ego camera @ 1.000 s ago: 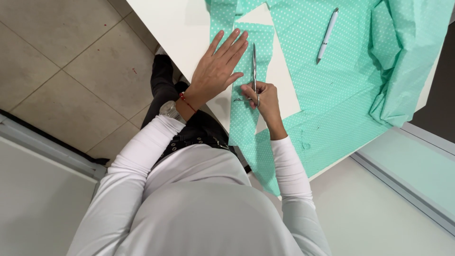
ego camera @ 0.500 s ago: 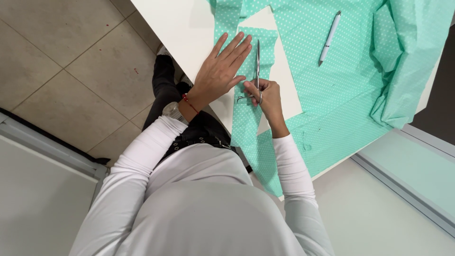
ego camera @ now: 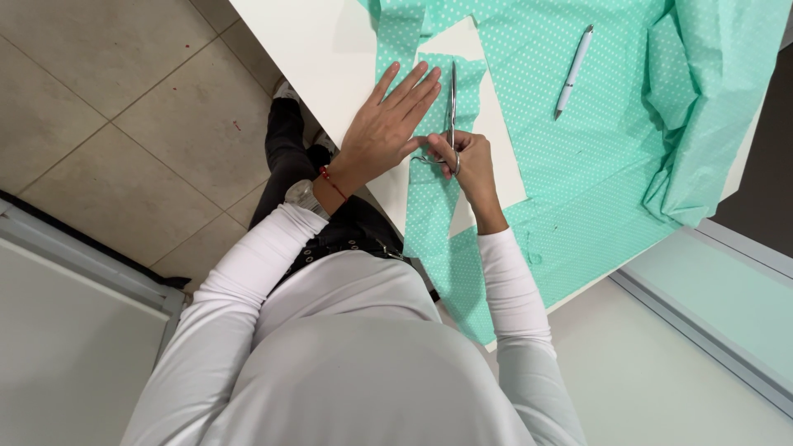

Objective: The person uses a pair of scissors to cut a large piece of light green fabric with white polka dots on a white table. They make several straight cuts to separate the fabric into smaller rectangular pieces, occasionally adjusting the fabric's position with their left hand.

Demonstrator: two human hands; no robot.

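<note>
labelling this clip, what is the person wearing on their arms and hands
Both arms are in long, close-fitting white sleeves down to the wrists. The left hand is bare, with a thin red cord bracelet at its wrist. The right hand is bare, with nothing visible on it.

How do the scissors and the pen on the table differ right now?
The scissors are gripped in the right hand, blades pointing away along the strip of mint dotted fabric that the left hand presses flat; the pen lies untouched, farther right. The scissors are bare metal with looped handles; the pen is a slim white stick, tilted slightly. Both are slender and lie over the same fabric on the white table.
</note>
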